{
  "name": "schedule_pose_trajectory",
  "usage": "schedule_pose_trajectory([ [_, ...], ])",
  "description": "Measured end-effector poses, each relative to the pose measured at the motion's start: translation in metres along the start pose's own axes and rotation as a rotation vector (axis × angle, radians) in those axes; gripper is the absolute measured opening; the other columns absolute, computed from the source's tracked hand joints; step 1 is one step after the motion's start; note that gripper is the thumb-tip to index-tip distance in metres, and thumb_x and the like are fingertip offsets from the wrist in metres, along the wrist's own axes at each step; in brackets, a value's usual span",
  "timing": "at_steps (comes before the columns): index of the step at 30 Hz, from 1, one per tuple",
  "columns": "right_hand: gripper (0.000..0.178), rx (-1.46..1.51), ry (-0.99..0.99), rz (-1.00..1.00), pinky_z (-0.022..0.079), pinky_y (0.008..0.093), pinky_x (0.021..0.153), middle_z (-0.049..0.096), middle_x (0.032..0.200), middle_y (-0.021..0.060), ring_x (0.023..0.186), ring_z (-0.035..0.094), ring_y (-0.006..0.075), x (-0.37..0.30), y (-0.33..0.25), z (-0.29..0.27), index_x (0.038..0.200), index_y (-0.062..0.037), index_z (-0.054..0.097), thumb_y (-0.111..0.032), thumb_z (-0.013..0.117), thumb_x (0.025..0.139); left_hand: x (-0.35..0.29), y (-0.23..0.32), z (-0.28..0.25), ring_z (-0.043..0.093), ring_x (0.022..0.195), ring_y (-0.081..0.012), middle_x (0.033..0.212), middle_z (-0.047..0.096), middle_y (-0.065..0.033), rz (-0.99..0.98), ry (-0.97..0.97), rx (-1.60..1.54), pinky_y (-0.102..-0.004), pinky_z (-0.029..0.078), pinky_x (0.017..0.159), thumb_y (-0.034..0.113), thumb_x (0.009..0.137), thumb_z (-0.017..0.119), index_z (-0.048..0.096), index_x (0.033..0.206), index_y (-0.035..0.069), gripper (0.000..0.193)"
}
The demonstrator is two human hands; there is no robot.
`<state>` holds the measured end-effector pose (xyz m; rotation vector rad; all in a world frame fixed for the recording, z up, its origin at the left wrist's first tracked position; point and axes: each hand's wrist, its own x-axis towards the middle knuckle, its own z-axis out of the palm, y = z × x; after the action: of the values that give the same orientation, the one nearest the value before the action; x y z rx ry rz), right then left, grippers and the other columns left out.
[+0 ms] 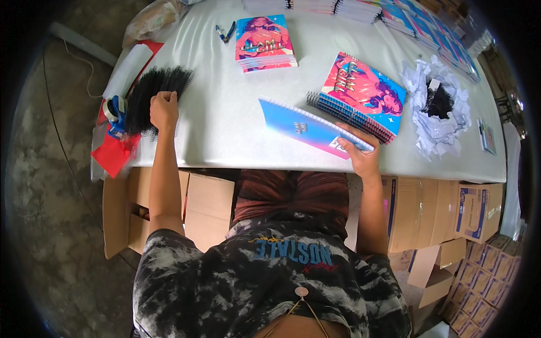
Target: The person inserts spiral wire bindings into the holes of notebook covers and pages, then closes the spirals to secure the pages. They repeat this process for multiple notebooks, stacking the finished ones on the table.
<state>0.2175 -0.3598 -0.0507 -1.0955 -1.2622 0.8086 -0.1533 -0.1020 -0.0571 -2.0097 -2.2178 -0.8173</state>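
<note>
My left hand [163, 110] is closed, its fingers pinched together over a heap of black spiral binding coils [141, 93] at the left of the table; the pinched piece itself is hard to make out, but it looks like a coil. A blue-and-pink notebook [301, 129] with a row of holes along its upper edge is held tilted by its right end in my right hand [365, 156], thumb on top. No coil shows in those holes. Just behind it lies a stack of coil-bound notebooks [366, 93] with pink-and-blue illustrated covers.
Another notebook stack [264, 42] lies at the back, beside small pliers [225, 32]. Crumpled white paper [439, 138] surrounds more black coils at the right. A blue tape dispenser [116, 115] and red sheet [114, 155] sit at the left edge. Cardboard boxes [420, 214] stand below the table.
</note>
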Motion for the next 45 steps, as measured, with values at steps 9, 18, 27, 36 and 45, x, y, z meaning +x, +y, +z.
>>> schedule_pose_trajectory([
  [9, 0.027, -0.077, -0.005, -0.094, 0.048, 0.0231, 0.078, 0.064, 0.107, 0.0116, 0.089, 0.059, 0.0103, 0.003, 0.002, 0.002, 0.108, 0.0026, 0.061, 0.003, 0.062, 0.080, -0.035, 0.012, 0.033, 0.059, 0.088, -0.0338, 0.097, 0.058, -0.0159, 0.069, -0.098, 0.198, -0.0464, 0.046, 0.074, 0.035, 0.086, 0.053, 0.052, 0.095, 0.004, 0.032],
  [18, 0.027, 0.005, 0.094, 0.009, 0.047, 0.0231, 0.079, 0.065, 0.104, 0.0105, 0.088, 0.058, 0.0099, 0.001, 0.003, 0.003, 0.107, 0.0023, 0.062, 0.003, 0.063, 0.080, -0.048, 0.074, -0.027, 0.039, 0.058, -0.0077, 0.071, 0.046, -0.0010, 0.270, -0.673, -0.976, -0.0203, 0.034, 0.056, 0.017, 0.088, 0.038, 0.051, 0.106, -0.001, 0.028],
  [27, 0.027, -0.021, 0.115, 0.064, 0.047, 0.0216, 0.077, 0.065, 0.102, 0.0080, 0.086, 0.058, 0.0075, 0.002, 0.002, 0.004, 0.107, 0.0016, 0.062, 0.003, 0.063, 0.080, -0.090, 0.122, -0.057, 0.034, 0.066, -0.0069, 0.077, 0.045, -0.0003, 0.401, -0.795, -0.945, -0.0204, 0.031, 0.061, 0.025, 0.095, 0.041, 0.054, 0.085, 0.000, 0.030],
  [36, 0.023, -0.023, 0.012, -0.059, 0.047, 0.0212, 0.074, 0.066, 0.098, 0.0087, 0.081, 0.058, 0.0080, 0.006, -0.003, 0.003, 0.103, 0.0027, 0.064, 0.003, 0.063, 0.080, -0.065, 0.130, -0.064, 0.035, 0.057, -0.0050, 0.063, 0.045, 0.0009, 0.149, -1.141, -0.990, -0.0196, 0.031, 0.055, 0.036, 0.095, 0.044, 0.056, 0.076, 0.004, 0.039],
  [45, 0.023, -0.027, 0.096, 0.039, 0.047, 0.0210, 0.067, 0.067, 0.089, 0.0057, 0.074, 0.057, 0.0065, -0.001, -0.003, 0.006, 0.104, 0.0022, 0.064, 0.000, 0.062, 0.082, -0.045, 0.146, -0.089, 0.056, 0.091, -0.0234, 0.104, 0.059, -0.0095, 1.023, -0.803, -0.418, -0.0352, 0.045, 0.079, 0.013, 0.082, 0.064, 0.057, 0.101, 0.004, 0.022],
])
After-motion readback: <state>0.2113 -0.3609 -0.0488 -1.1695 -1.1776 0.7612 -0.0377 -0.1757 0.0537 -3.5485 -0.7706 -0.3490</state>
